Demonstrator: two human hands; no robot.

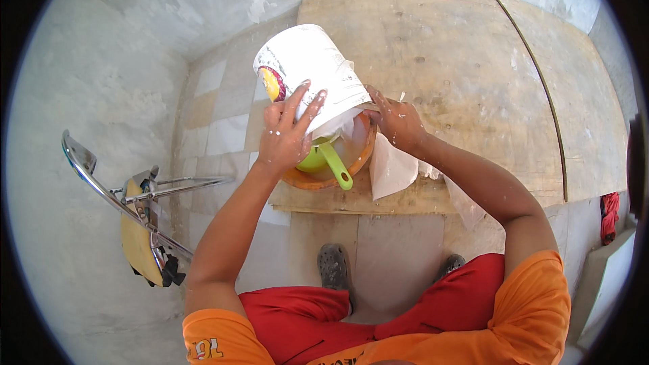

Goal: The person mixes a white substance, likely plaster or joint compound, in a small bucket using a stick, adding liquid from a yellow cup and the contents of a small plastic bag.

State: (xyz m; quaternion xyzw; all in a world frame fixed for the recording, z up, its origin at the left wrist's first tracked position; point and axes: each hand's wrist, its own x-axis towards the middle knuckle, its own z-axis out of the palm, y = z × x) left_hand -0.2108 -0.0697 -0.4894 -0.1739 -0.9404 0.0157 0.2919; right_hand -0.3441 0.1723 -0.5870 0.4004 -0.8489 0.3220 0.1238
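A white plastic bucket (pixel 304 61) is tipped with its mouth down toward me, over an orange basin (pixel 301 180). Against the bucket's near side presses my left hand (pixel 287 130), fingers spread and dotted with white specks. My right hand (pixel 397 120) is closed at the right side of the bucket's rim. Inside the basin is a whitish substance (pixel 356 140), partly hidden by the bucket. A lime-green dipper (pixel 331 161) rests in the basin, its handle sticking out over the near rim. Whitish sheet material (pixel 391 167) lies beside the basin, under my right forearm.
The basin stands near the front left of a wide plywood board (pixel 460 61). A folding chair (pixel 145 223) with chrome legs lies tipped at the left. Floor tiles (pixel 399 250) run below the board. Red cloth (pixel 610 217) is at the far right.
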